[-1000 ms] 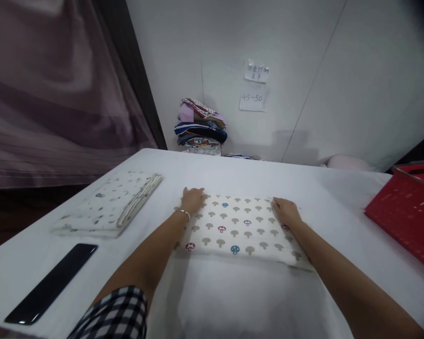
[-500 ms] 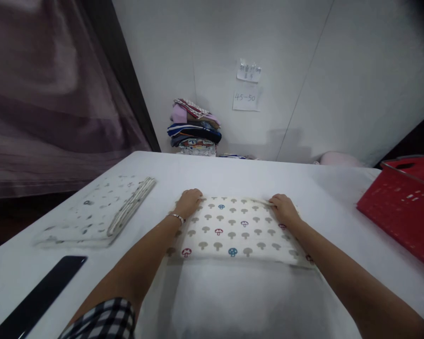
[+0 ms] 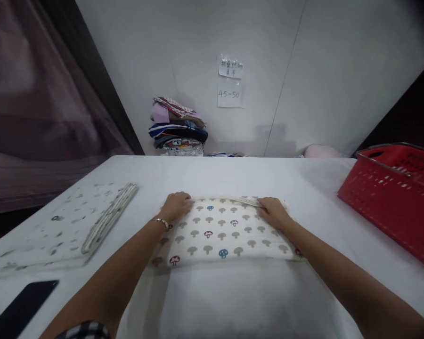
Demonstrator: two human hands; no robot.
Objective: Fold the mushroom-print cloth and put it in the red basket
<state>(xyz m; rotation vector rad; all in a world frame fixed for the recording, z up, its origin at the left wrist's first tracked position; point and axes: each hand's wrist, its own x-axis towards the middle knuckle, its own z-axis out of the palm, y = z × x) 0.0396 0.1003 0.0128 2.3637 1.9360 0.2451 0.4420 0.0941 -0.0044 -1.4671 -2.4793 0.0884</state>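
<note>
A folded white cloth (image 3: 222, 230) printed with grey, red and blue mushrooms lies on the white table in front of me. My left hand (image 3: 177, 205) rests at its far left corner, fingers bent over the top edge. At the far right, my right hand (image 3: 273, 211) pinches a fold along that same edge. Between the hands, a layered lip of the cloth is slightly raised near the right hand. My fingertips are partly hidden by the hands and cloth.
Another folded patterned cloth (image 3: 70, 221) lies at left, with a dark flat object (image 3: 23, 308) nearer me. A red basket (image 3: 392, 202) stands on the right. Behind the white table (image 3: 183, 172) is a stack of folded fabrics (image 3: 178, 129); paper notes (image 3: 230, 93) hang on the wall.
The view has shifted to the right, so everything appears further left. My right hand has pulled its part of the far edge slightly nearer, exposing more of the fold.
</note>
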